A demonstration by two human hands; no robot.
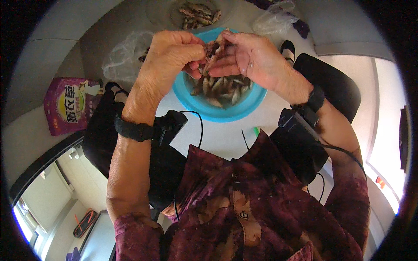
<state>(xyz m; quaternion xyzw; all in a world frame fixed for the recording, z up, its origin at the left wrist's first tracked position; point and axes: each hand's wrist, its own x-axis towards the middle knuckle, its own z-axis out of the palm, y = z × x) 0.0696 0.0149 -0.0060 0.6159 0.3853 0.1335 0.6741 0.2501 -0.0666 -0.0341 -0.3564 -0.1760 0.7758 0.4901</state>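
Above a blue basin (259, 99), a small fish (214, 50) with reddish, torn-open flesh is held between both hands. My right hand (254, 61) supports it, thumb along its upper end and fingers under it, palm turned up. My left hand (176, 54) is closed, its fingertips pinching at the fish's left side; what exactly they grip is hidden. Below the hands, several small whole fish (224, 89) lie in the basin, which seems to hold water. Beyond the basin, several more fish (201, 16) with reddish patches lie in a clear bowl.
A crumpled clear plastic bag (124, 61) lies left of the basin, another plastic bag (276, 19) at the far right. A purple packet (65, 106) stands by my left leg. Devices with cables (172, 126) are strapped to both wrists. My legs flank the basin.
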